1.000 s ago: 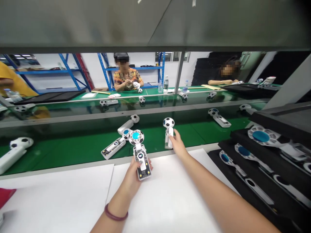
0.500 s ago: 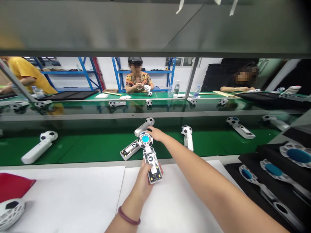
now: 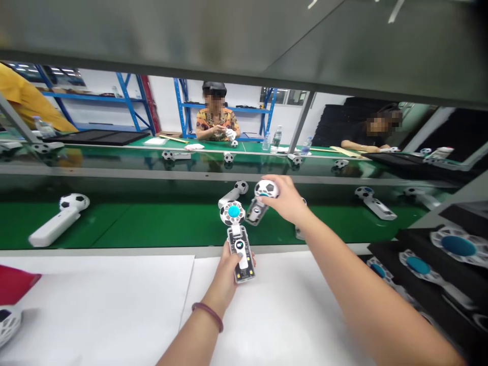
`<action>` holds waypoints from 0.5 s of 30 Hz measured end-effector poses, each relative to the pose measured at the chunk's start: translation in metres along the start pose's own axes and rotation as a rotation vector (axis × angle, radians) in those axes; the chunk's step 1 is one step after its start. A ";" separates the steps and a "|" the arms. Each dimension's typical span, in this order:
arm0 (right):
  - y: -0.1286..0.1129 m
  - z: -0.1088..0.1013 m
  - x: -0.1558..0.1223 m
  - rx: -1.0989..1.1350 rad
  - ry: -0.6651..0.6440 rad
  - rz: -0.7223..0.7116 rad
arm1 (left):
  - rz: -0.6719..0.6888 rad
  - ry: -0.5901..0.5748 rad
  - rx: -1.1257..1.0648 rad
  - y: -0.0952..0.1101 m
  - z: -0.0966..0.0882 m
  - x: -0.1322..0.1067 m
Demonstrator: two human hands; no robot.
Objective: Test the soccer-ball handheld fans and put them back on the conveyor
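Held device [image 3: 239, 245]: glossy plastic | belt [image 3: 145, 223]: smooth, glossy | worktop [image 3: 125, 305]: matt

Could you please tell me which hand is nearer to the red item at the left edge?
Left. The left hand, holding a device, is right of the red item; the right hand, holding another device, is farther right.

First soccer-ball fan [image 3: 242, 256] is held in left hand [image 3: 225, 272], across near edge of conveyor belt [image 3: 125, 223] in view. Second fan [image 3: 256, 212] is held by right hand [image 3: 288, 200] over belt, behind and right of first. On belt: third fan [image 3: 232, 195] laid behind first, fourth fan [image 3: 57, 223] at left, fifth fan [image 3: 377, 206] at right. Paper sheets [image 3: 102, 300] are laid before belt; foam trays [image 3: 388, 247] are stacked right, fans inside. Bottles [image 3: 277, 138] are set on far bench [image 3: 251, 147].
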State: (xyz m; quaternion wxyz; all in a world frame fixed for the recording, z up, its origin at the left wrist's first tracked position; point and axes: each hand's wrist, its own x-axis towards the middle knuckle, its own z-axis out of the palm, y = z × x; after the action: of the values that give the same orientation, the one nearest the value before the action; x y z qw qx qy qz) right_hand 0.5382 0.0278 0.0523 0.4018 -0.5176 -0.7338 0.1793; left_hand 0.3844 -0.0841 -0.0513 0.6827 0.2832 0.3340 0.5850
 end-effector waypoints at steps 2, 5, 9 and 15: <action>0.000 -0.024 -0.030 -0.009 0.085 -0.042 | 0.000 -0.018 0.017 0.000 0.000 0.000; 0.012 -0.040 -0.076 0.094 0.097 -0.016 | -0.003 -0.026 0.031 0.001 0.001 0.000; 0.040 -0.040 -0.114 0.462 0.074 0.069 | -0.011 -0.020 0.059 0.004 0.003 -0.002; 0.074 -0.024 -0.112 0.879 0.008 0.255 | -0.013 0.007 0.081 0.003 0.000 -0.003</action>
State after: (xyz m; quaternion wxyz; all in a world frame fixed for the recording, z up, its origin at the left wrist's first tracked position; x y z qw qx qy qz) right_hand 0.6180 -0.0475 -0.0284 0.5608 -0.3846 -0.5171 0.5198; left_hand 0.3825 -0.0866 -0.0488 0.6732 0.3065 0.3615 0.5676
